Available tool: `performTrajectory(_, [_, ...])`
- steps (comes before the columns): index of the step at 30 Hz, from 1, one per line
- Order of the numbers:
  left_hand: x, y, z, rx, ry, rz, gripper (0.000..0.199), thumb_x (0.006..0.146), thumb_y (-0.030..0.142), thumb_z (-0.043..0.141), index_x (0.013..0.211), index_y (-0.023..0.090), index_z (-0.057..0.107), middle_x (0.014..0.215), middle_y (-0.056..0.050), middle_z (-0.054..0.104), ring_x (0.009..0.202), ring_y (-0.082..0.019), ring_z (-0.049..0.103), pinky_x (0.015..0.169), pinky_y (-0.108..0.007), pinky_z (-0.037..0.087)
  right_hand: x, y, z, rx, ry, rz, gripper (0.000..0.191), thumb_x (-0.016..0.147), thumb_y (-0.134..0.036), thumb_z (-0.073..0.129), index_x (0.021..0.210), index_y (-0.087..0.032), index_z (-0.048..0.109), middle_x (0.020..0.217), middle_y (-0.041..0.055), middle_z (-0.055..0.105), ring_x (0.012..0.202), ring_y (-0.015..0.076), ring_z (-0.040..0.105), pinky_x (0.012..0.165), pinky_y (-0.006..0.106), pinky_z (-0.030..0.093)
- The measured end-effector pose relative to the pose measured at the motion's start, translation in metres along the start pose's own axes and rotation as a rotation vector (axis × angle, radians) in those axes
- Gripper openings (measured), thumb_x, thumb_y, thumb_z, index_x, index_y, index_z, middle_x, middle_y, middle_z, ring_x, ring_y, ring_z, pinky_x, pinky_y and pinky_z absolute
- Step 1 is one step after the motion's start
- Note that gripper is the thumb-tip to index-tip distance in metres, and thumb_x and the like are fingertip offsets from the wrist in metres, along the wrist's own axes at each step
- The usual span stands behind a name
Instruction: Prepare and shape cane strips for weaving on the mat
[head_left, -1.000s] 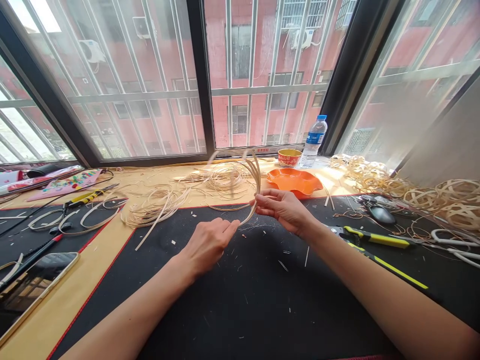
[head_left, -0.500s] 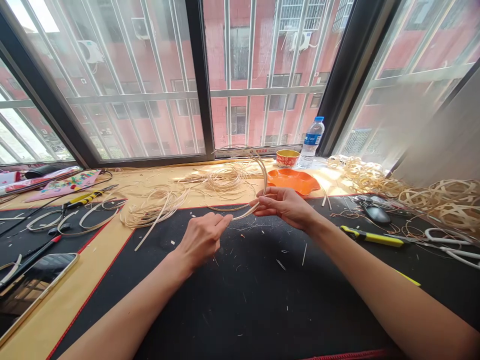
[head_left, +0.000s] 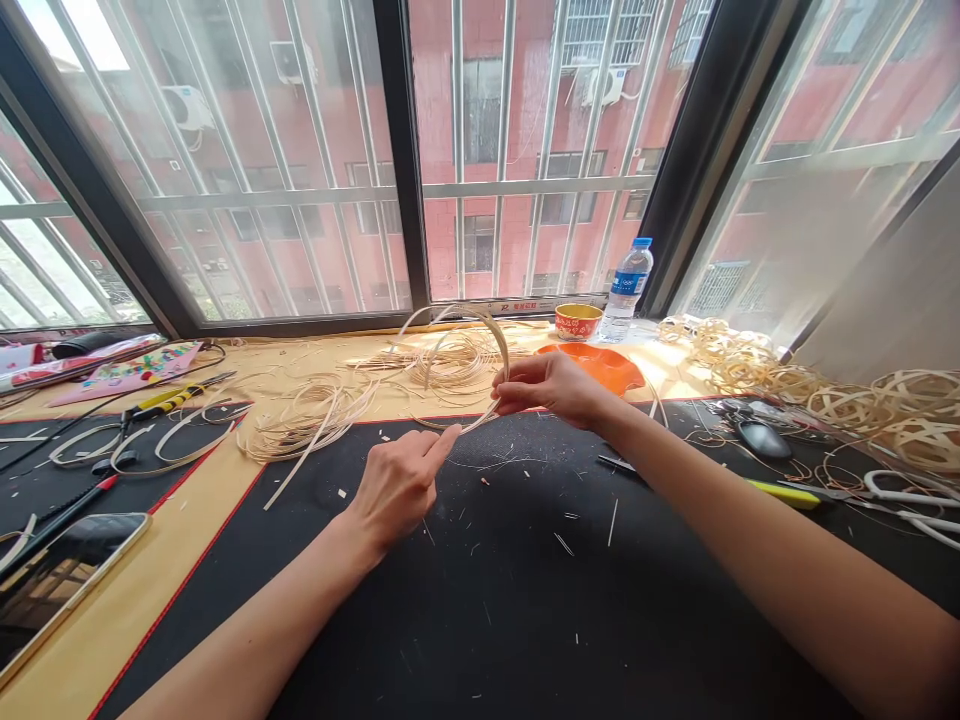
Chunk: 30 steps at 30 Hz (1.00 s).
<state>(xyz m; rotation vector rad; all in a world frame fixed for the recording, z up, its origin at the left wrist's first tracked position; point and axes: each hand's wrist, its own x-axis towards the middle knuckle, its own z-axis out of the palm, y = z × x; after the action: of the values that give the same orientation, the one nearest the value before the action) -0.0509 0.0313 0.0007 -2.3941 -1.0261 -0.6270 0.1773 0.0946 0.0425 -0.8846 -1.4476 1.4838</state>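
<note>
A thin pale bamboo strip arches up in a loop above the far side of the black mat. My left hand is closed on its lower end, thumb and forefinger pinched together. Farther along, my right hand pinches the same strip between thumb and fingers. The short stretch between both hands curves slightly. Behind the loop lies a coil of similar strips, and a second coil rests beyond my left hand. Past my right hand sits an orange wavy-edged plate, partly covered by the hand.
A red-and-gold bowl and a water bottle stand by the window. Woven bamboo pieces, a computer mouse and white-handled scissors lie right. Yellow-black pliers and a phone-like slab lie left.
My right hand has moved left and slightly up, closer to my left hand. The strip's loop has shifted left with it. My left hand has barely moved.
</note>
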Motion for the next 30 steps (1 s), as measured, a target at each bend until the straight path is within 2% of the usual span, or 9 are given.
performTrajectory(5, [0.0,-0.003,0.001,0.017,-0.014,0.013,0.052,0.076,-0.003,0.037,0.122,0.009,0.057,0.085,-0.009,0.07,0.073,-0.019,0.062,0.061,-0.028,0.05,0.002,-0.017,-0.002,-0.267,-0.148,-0.054,0.012,0.061,-0.026,0.078,0.064,-0.017,0.072,0.063,-0.0003,0.068,0.062,0.0144,0.067,0.067,0.029,0.059])
performTrajectory(9, [0.003,-0.004,0.002,-0.047,-0.026,0.022,0.053,0.079,-0.004,0.036,0.126,0.014,0.054,0.092,-0.008,0.069,0.079,-0.019,0.061,0.068,-0.029,0.053,0.009,-0.011,-0.009,-0.271,-0.112,-0.071,0.014,0.061,-0.029,0.079,0.067,-0.018,0.073,0.062,-0.0008,0.068,0.063,0.0158,0.068,0.07,0.033,0.06])
performTrajectory(13, [0.009,-0.001,0.003,-0.138,0.056,-0.055,0.05,0.088,0.004,0.042,0.135,0.019,0.043,0.121,-0.013,0.059,0.109,-0.024,0.054,0.091,-0.041,0.049,0.013,-0.022,-0.046,-0.331,0.108,-0.118,0.015,0.058,-0.024,0.081,0.069,-0.016,0.073,0.064,0.0017,0.069,0.061,0.0166,0.068,0.071,0.035,0.06])
performTrajectory(16, [0.011,0.003,0.005,-0.141,0.068,-0.074,0.049,0.089,0.009,0.046,0.137,0.017,0.039,0.125,-0.016,0.054,0.115,-0.027,0.051,0.094,-0.044,0.047,0.007,-0.038,-0.093,-0.518,0.431,-0.177,0.006,0.065,-0.014,0.076,0.069,-0.013,0.071,0.063,0.0028,0.068,0.059,0.015,0.067,0.069,0.034,0.06])
performTrajectory(18, [0.012,0.006,0.007,-0.163,0.035,-0.049,0.049,0.089,0.009,0.046,0.137,0.015,0.038,0.12,-0.015,0.057,0.111,-0.026,0.052,0.093,-0.044,0.048,0.0,-0.043,-0.123,-0.725,0.695,-0.089,0.004,0.074,-0.011,0.068,0.077,-0.011,0.071,0.067,0.0038,0.067,0.062,0.0137,0.067,0.069,0.03,0.059])
performTrajectory(20, [0.013,0.009,0.009,-0.189,0.006,-0.021,0.049,0.089,0.007,0.046,0.137,0.015,0.038,0.112,-0.012,0.061,0.105,-0.025,0.054,0.09,-0.043,0.05,-0.006,-0.043,-0.146,-0.9,0.815,0.069,0.01,0.081,-0.01,0.061,0.087,-0.007,0.069,0.073,0.0071,0.066,0.067,0.0139,0.067,0.07,0.028,0.057])
performTrajectory(23, [0.014,0.012,0.011,-0.21,-0.009,0.005,0.047,0.089,0.006,0.045,0.135,0.013,0.041,0.103,-0.01,0.064,0.099,-0.023,0.055,0.089,-0.042,0.05,-0.01,-0.036,-0.167,-0.999,0.825,0.238,0.019,0.088,-0.019,0.058,0.101,-0.007,0.063,0.092,0.0098,0.065,0.081,0.0158,0.065,0.075,0.032,0.055])
performTrajectory(26, [0.015,0.012,0.011,-0.219,-0.034,0.024,0.044,0.089,0.006,0.045,0.132,0.011,0.043,0.098,-0.01,0.064,0.097,-0.023,0.054,0.085,-0.04,0.052,-0.008,-0.028,-0.173,-1.077,0.776,0.377,0.03,0.09,-0.032,0.055,0.112,-0.012,0.057,0.112,0.0101,0.059,0.096,0.0181,0.06,0.082,0.036,0.052])
performTrajectory(30, [0.014,0.012,0.011,-0.23,-0.066,0.045,0.04,0.088,0.005,0.045,0.128,0.008,0.047,0.096,-0.011,0.065,0.095,-0.023,0.054,0.08,-0.038,0.053,-0.003,-0.022,-0.174,-1.152,0.714,0.476,0.031,0.091,-0.033,0.054,0.116,-0.015,0.056,0.117,0.0095,0.058,0.099,0.0191,0.059,0.084,0.039,0.051])
